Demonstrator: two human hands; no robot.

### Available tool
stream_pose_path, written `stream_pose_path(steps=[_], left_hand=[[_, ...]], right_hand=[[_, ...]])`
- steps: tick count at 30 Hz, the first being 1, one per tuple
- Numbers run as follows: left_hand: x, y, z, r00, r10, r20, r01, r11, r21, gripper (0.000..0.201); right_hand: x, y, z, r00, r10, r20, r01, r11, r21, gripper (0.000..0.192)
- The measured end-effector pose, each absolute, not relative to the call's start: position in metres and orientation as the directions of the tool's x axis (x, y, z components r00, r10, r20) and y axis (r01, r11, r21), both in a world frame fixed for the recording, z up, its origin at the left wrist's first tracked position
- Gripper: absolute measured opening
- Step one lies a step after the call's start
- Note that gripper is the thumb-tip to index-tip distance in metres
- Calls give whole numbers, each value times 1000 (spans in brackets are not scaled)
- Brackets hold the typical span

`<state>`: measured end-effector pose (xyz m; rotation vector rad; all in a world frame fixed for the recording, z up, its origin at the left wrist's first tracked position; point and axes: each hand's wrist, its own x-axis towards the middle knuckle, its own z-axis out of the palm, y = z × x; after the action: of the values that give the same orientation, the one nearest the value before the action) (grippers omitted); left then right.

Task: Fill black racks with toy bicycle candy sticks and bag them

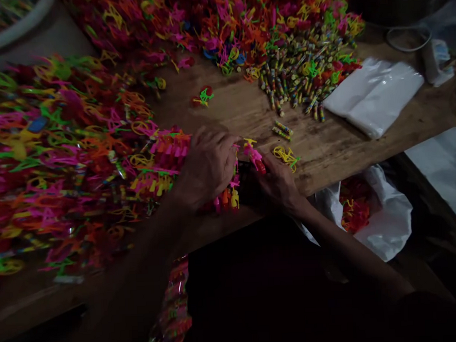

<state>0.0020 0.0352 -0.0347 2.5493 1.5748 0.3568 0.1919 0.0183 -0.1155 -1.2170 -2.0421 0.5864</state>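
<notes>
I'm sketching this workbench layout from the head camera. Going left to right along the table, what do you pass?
Big heap of neon plastic toy pieces → left hand → right hand holding a pink and red piece → yellow piece → white plastic bag with toy pieces, hanging off the table edge.

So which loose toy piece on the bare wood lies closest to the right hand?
The yellow-and-green plastic piece, lying just beyond the right hand. The red-and-green piece lies much farther up the wooden table, near the big pile.
</notes>
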Motion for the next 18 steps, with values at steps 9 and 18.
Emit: stream_pose_path(steps=[9, 18], left_hand=[[3, 32, -37, 428, 891, 154, 871, -452, 192, 38], [1, 36, -47, 428, 877, 216, 859, -470, 203, 34]], right_hand=[[175, 28, -122, -302, 896, 325, 573, 443, -689, 19], [171, 29, -126, -358, 848, 391, 595, 530, -604, 22]])
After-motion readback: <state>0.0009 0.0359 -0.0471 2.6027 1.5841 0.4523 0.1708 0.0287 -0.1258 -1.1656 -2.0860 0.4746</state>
